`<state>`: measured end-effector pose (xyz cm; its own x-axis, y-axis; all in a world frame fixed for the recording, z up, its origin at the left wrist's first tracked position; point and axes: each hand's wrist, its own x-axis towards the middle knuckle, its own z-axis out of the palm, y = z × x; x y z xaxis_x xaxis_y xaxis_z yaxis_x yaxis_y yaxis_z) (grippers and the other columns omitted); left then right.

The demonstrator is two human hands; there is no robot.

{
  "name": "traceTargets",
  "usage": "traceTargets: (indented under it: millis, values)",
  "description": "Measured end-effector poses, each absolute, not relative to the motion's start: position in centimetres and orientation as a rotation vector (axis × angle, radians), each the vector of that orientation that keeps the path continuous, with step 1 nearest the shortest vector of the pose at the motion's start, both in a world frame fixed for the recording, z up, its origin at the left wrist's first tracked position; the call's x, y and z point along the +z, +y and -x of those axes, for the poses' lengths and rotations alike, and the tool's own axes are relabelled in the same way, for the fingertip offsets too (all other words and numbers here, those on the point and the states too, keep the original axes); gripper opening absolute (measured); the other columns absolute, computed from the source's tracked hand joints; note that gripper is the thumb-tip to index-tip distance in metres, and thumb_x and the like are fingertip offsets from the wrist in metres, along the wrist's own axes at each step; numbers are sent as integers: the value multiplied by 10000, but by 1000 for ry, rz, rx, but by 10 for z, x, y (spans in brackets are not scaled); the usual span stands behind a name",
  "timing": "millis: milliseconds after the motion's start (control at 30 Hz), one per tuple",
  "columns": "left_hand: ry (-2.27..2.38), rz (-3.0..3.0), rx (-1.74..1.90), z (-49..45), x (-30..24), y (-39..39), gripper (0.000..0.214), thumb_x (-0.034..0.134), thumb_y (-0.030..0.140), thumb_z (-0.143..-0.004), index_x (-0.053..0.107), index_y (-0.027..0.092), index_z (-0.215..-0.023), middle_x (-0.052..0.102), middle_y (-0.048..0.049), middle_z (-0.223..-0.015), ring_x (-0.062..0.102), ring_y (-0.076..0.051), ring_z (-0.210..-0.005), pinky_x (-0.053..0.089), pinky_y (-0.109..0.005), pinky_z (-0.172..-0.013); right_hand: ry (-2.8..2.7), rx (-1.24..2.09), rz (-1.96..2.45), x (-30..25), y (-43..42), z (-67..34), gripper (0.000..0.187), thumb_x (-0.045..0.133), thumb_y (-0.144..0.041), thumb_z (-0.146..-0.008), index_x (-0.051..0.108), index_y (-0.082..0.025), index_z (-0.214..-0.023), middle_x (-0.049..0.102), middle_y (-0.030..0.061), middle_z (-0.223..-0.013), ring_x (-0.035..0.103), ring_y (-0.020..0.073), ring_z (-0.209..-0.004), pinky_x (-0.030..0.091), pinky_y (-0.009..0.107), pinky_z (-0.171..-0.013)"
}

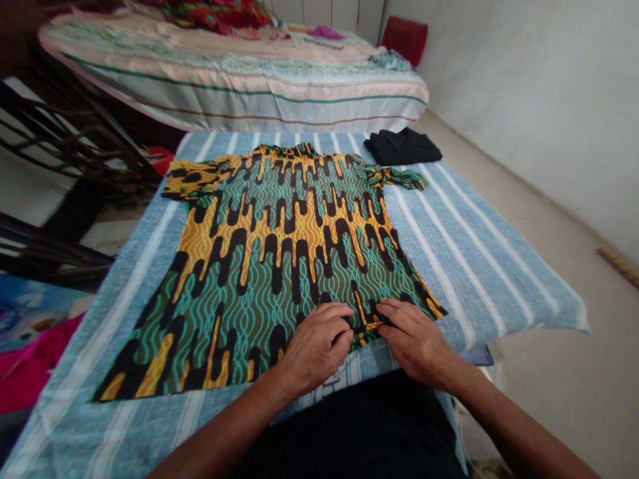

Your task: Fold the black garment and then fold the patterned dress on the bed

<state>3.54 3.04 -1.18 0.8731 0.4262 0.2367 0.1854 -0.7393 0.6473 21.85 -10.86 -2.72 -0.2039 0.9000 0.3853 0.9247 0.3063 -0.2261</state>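
A short-sleeved shirt (294, 253), patterned in green, orange and black, lies spread out with its collar at the far end and its hem towards me. My left hand (319, 342) is closed on the hem, right of its middle, with thumb and fingers together. Just to the right, my right hand (417, 339) grips the same hem, fingers on top of the cloth and thumb hidden. Between the two hands the hem edge looks turned or bunched a little. The shirt's left sleeve lies fairly flat; its right sleeve is crumpled.
The shirt rests on a table with a blue-and-white striped cloth (479, 266). A folded black garment (403, 146) lies at the back right. Behind stands a second cloth-covered surface (249, 86). A dark metal frame (74, 146) and pink fabric (34, 359) are at left.
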Motion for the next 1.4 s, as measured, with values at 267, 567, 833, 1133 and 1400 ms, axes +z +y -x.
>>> traceTargets:
  millis: [267, 567, 833, 1133, 1400]
  values:
    - [480, -2259, 503, -33, -11, 31, 223, 480, 148, -832, 645, 180, -686, 690, -49, -1006, 618, -160, -986, 491, -319, -882, -2242, -104, 1648, -18, -107, -220, 228, 475, -75, -802, 626, -131, -963, 576, 145, -1226, 446, 281, -1232, 390, 505, -1002]
    - [395, -2404, 531, -30, -18, 28, 44, 582, 175, -755, 594, 189, -796, 653, -76, -1098, 562, -206, -1094, 445, -379, -941, -2196, -163, 1725, -18, -107, -224, 270, 411, -46, -802, 643, -138, -904, 610, 144, -1158, 470, 273, -1207, 424, 485, -972]
    - [309, -2568, 392, -23, -21, 24, 151, 620, 230, -732, 542, 191, -855, 555, -116, -1262, 430, -254, -1247, 352, -436, -1017, -2213, -17, 1720, -15, -120, -225, 247, 433, -61, -787, 621, -149, -920, 597, 128, -1187, 459, 268, -1223, 426, 471, -982]
    - [250, -2697, 436, -22, -22, 18, 110, 486, 178, -826, 593, 182, -849, 573, -99, -1252, 427, -254, -1259, 328, -459, -1044, -2145, 2, 1677, -15, -123, -227, 232, 440, -70, -782, 609, -151, -917, 601, 132, -1173, 475, 271, -1209, 456, 463, -955]
    - [197, -2703, 410, -21, -19, 20, 150, 467, 159, -838, 612, 189, -862, 585, -79, -1241, 437, -239, -1250, 335, -445, -1047, -2189, 33, 1675, -12, -126, -226, 237, 439, -73, -775, 609, -157, -917, 589, 133, -1199, 467, 269, -1220, 449, 466, -966]
